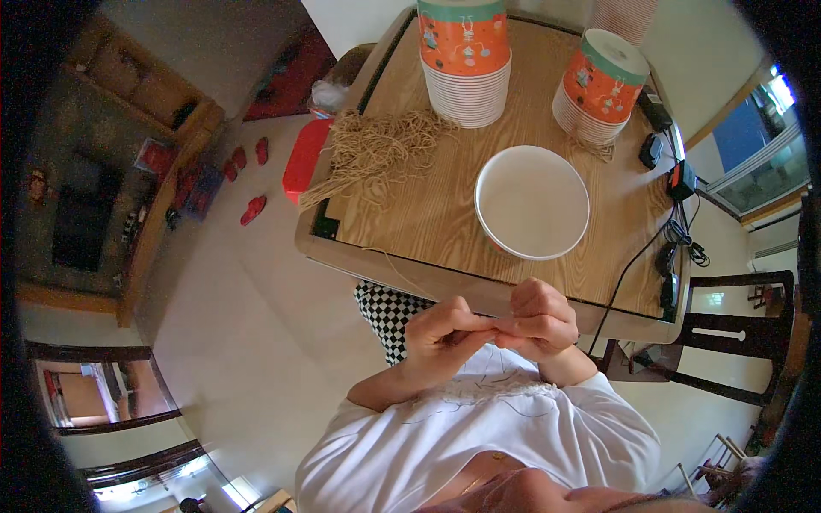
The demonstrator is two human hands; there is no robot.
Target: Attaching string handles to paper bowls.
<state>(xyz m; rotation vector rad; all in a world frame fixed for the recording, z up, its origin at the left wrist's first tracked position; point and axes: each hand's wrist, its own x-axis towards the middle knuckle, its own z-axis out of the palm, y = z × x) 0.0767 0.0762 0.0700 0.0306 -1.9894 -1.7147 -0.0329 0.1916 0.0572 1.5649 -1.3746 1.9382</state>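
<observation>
My left hand [443,335] and my right hand [540,318] meet in front of my chest, just off the near edge of the table. Thumbs and forefingers are pinched together, fingertip to fingertip. A thin strand of tan twine [393,259] runs from the tabletop to my left hand; its end is hidden in the fingers. Whether the right fingers pinch the same strand is too small to see. Just beyond the hands, a white paper tub [532,205] stands with its mouth up. A loose heap of tan twine [376,145] lies at the table's left side.
Stacked paper tubs, orange and green, stand at the back in a tall pile [466,90] and a shorter one [599,90]. Black cables and adapters [680,181] line the right edge. A red container [306,158] sits by the left edge. A dark chair [735,333] stands right.
</observation>
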